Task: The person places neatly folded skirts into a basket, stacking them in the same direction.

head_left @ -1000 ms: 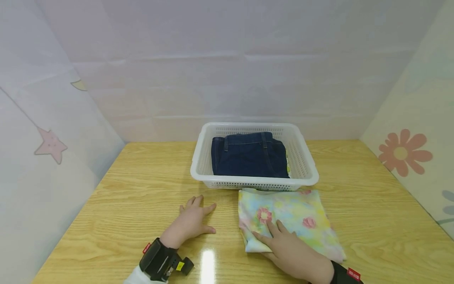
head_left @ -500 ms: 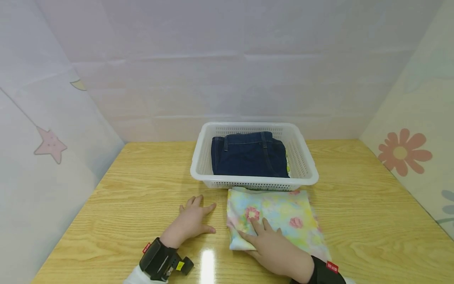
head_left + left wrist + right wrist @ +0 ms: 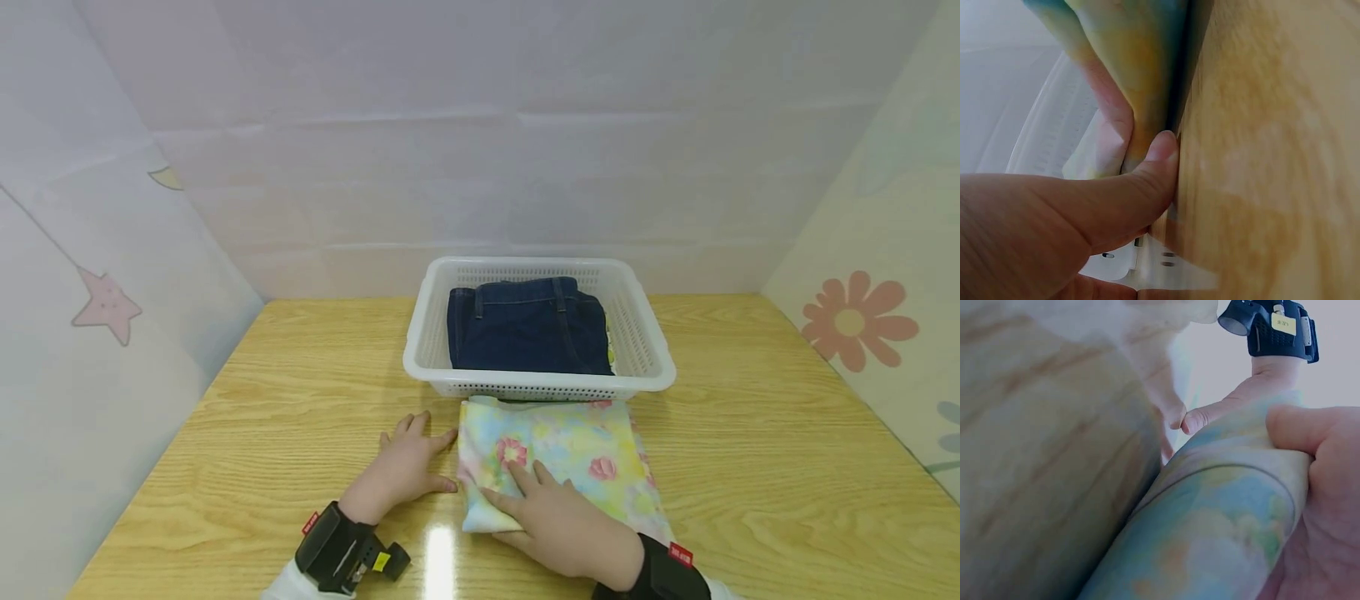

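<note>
A folded pastel cloth with pink flowers point(image 3: 573, 429) lies on the table in front of the basket. Spread over its near part, my right hand point(image 3: 562, 525) presses down with straight fingers. In the right wrist view that hand's thumb point(image 3: 1297, 428) rests against the fold of the cloth point(image 3: 1210, 531). My left hand point(image 3: 401, 467) rests on the wooden table with fingers spread, just left of the cloth. The left wrist view has its thumb point(image 3: 1147, 175) at the lower edge of the fabric point(image 3: 1132, 56), apparently touching it. The underside of the cloth is hidden.
Behind the cloth stands a white plastic basket point(image 3: 540, 380) holding folded dark blue jeans point(image 3: 525, 329). A bit of green-patterned fabric point(image 3: 611, 350) shows beside them. Pale sheets with printed flowers and stars hang around the wooden table point(image 3: 300, 367).
The cloth has slid left across the table under my right hand, up to my left hand. The left hand has stayed where it was.
</note>
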`<state>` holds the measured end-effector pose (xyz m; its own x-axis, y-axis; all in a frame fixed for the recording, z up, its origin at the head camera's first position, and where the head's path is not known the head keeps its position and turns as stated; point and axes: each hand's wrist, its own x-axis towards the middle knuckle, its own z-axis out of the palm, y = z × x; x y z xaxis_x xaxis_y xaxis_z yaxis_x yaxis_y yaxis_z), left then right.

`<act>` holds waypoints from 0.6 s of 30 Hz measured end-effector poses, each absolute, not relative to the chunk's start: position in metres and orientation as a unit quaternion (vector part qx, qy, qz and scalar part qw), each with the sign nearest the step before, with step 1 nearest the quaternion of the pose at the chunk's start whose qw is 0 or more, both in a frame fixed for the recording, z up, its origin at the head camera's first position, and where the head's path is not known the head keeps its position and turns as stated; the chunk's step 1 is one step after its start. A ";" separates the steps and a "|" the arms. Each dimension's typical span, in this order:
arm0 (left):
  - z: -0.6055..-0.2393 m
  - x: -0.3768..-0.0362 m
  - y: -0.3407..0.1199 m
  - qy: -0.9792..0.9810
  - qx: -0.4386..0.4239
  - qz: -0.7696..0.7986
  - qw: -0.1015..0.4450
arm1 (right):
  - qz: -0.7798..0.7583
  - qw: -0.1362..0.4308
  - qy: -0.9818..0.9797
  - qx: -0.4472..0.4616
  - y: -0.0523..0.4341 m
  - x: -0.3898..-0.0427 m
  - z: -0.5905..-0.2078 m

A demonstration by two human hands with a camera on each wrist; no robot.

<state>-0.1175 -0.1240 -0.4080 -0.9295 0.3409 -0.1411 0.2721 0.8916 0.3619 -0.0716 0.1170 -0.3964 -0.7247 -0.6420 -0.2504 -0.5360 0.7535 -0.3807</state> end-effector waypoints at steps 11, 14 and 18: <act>-0.409 -0.117 -0.125 0.966 0.156 0.176 0.103 | -0.254 0.210 0.888 -0.322 0.146 -0.083 -0.392; -0.411 -0.118 -0.125 0.966 0.158 0.174 0.107 | -0.334 0.223 0.868 -0.290 0.166 -0.090 -0.393; -0.412 -0.119 -0.125 0.967 0.160 0.170 0.106 | -0.452 0.249 0.823 -0.237 0.197 -0.105 -0.398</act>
